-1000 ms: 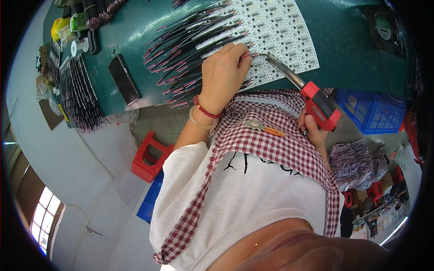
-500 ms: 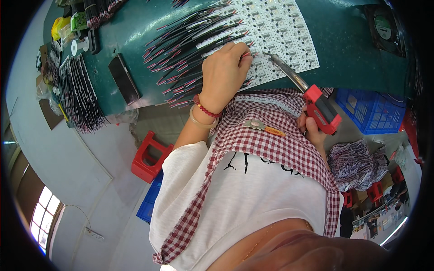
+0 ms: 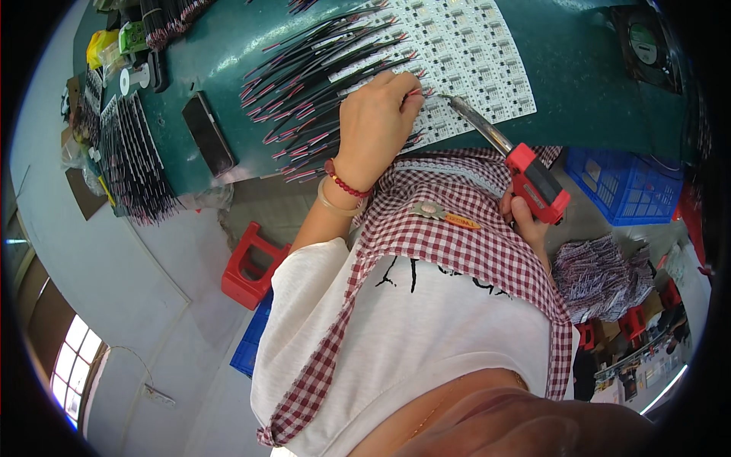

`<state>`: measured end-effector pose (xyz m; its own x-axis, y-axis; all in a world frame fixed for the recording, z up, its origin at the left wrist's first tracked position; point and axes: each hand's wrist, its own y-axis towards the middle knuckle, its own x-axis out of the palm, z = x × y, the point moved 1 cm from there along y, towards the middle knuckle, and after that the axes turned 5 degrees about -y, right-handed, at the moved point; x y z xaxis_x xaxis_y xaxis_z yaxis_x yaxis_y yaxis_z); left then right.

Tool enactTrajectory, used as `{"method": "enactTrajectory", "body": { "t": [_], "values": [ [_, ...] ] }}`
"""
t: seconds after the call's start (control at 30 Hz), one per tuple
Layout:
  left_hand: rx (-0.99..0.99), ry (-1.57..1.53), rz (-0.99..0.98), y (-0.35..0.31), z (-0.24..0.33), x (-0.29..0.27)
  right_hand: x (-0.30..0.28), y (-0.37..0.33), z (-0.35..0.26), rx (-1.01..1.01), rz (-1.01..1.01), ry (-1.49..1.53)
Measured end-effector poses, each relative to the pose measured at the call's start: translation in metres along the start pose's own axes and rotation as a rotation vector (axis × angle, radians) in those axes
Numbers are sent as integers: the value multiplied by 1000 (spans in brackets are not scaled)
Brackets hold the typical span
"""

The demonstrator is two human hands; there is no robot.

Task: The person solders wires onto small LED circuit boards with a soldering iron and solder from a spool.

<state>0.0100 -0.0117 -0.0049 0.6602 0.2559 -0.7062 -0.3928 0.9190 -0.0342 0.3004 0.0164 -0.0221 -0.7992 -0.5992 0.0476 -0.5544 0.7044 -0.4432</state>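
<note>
Lying on the green worktop (image 3: 228,53), slim black wires with reddish ends (image 3: 304,70) are fanning out; the left hand (image 3: 378,120) is pinching one between its fingers over a white circuit-board sheet (image 3: 487,72), while the right hand (image 3: 527,222) is holding a red-and-black soldering iron (image 3: 537,185) in curled fingers.

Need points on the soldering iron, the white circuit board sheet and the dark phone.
Soldering iron (image 3: 524,161): head view, red front of the handle.
White circuit board sheet (image 3: 466,67): head view, mid-sheet, right of the wires.
Dark phone (image 3: 209,134): head view, middle of its upper face.
</note>
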Motion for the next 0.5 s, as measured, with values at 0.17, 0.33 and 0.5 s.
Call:
{"method": "enactTrajectory", "body": {
  "t": [0.17, 0.33, 0.5],
  "values": [
    [0, 16, 3, 0, 1, 0, 4, 1, -7, -25, -40, -8],
    [-2, 24, -3, 0, 1, 1, 2, 1, -1, -124, -66, -30],
    [6, 36, -5, 0, 2, -2, 0, -3, -1, -102, -24, 101]
  ]
}}
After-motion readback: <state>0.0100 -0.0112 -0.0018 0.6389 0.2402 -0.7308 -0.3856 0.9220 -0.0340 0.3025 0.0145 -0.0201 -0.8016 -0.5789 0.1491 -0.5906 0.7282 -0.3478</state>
